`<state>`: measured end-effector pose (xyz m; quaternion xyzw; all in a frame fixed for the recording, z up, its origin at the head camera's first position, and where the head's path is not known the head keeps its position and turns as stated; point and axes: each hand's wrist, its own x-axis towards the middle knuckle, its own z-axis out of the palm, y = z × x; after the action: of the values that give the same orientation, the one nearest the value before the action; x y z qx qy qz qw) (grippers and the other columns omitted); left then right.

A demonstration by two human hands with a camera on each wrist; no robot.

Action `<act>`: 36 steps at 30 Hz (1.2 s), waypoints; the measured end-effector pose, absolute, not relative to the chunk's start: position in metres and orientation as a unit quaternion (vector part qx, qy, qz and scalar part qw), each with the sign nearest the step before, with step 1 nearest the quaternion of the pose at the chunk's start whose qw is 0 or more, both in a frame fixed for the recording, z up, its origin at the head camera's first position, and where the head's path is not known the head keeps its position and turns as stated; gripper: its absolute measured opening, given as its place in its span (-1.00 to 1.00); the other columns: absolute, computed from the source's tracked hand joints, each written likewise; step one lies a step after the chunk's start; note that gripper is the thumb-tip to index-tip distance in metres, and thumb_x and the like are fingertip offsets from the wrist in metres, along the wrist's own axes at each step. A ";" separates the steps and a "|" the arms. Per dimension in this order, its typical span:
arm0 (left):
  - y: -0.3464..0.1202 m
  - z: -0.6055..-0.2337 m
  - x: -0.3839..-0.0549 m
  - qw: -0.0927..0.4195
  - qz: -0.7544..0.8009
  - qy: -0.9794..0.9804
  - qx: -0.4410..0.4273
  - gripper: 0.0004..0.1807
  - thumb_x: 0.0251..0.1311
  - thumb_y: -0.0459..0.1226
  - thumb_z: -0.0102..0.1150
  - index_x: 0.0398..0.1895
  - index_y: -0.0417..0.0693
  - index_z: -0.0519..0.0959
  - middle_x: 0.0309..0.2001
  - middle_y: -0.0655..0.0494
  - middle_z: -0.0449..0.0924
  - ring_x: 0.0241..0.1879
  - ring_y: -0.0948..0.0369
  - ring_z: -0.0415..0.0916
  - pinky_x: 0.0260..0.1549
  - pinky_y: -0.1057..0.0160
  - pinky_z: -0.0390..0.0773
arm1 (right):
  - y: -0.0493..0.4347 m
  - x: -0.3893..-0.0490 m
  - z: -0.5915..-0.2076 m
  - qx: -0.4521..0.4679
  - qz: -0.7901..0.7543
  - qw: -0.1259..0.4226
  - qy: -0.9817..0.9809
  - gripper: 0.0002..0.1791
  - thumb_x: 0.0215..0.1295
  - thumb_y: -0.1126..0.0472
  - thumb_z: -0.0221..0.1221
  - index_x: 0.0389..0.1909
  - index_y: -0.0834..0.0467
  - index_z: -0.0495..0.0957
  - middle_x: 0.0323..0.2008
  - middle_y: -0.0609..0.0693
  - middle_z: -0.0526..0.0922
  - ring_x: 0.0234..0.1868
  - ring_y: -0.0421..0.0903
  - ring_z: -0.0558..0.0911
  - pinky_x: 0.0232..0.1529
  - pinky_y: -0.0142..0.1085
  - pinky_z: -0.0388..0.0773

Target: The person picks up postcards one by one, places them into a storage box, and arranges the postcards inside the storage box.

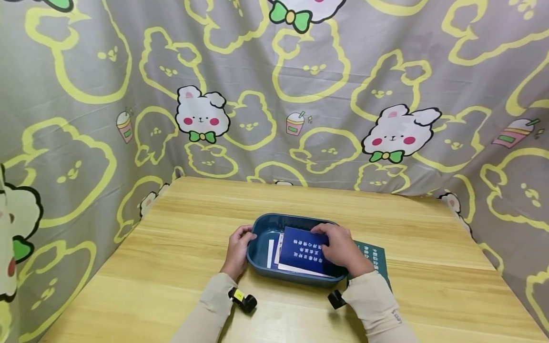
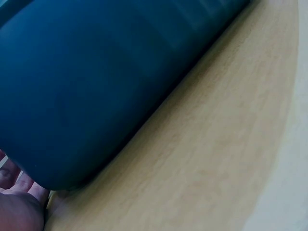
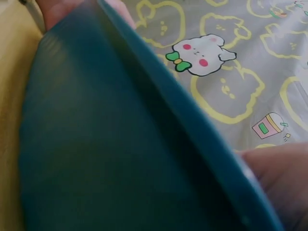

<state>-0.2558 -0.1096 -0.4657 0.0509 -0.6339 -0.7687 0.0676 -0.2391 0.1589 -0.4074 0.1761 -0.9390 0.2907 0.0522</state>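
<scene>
A dark teal plastic basin [image 1: 260, 243] sits on the table, with a few cards or booklets inside. On top lies a navy blue card [image 1: 300, 250] with white printed characters. White-edged pieces [image 1: 270, 253] show beneath it and to its left. My left hand [image 1: 237, 250] grips the basin's left end, thumb over the rim. In the left wrist view, the fingers [image 2: 21, 185] lie against the outer wall. My right hand [image 1: 345, 247] reaches over the right end, thumb and forefinger pinching the blue card. The basin wall [image 3: 106, 130] hides that grasp in the right wrist view.
A dark green card or booklet [image 1: 376, 255] with pale characters lies on the table to the right, partly hidden by the right forearm. Wooden tabletop [image 1: 171, 267] surrounds the basin. A grey curtain [image 1: 257, 71] with cartoon bunnies hangs behind and at both sides.
</scene>
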 end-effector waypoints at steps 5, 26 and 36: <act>-0.109 -0.465 -0.256 0.062 -0.768 -0.635 0.054 -0.69 0.10 -0.49 0.01 -0.06 -0.47 0.49 -0.19 -0.03 0.46 -0.21 0.18 0.38 -0.26 0.38 0.46 | 0.155 -0.237 -0.408 0.167 0.248 0.058 -0.952 -0.53 -0.13 0.49 0.39 -0.15 0.07 0.64 -0.05 0.03 0.64 0.00 0.09 0.53 -0.11 0.00 0.13; -0.108 -0.467 -0.255 0.062 -0.769 -0.635 0.054 -0.68 0.09 -0.50 0.01 -0.05 -0.49 0.48 -0.19 -0.06 0.45 -0.23 0.19 0.38 -0.27 0.38 0.46 | 0.161 -0.240 -0.411 0.145 0.265 0.084 -0.950 -0.70 0.06 0.36 0.33 -0.13 0.15 0.63 -0.12 0.06 0.63 -0.01 0.09 0.53 -0.10 0.00 0.17; -0.111 -0.466 -0.255 0.055 -0.763 -0.642 0.057 -0.67 0.12 -0.48 0.01 -0.02 -0.48 0.47 -0.13 -0.09 0.44 -0.19 0.18 0.36 -0.24 0.38 0.45 | 0.188 -0.245 -0.404 0.110 0.338 0.103 -0.929 -0.77 0.20 0.35 0.26 -0.12 0.26 0.58 -0.30 0.06 0.60 -0.27 0.00 0.58 -0.20 -0.08 0.57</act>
<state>-0.2553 -0.1108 -0.4655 0.0569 -0.6415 -0.7630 0.0550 -0.2452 0.1880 -0.4036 0.1101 -0.9289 0.3382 0.1031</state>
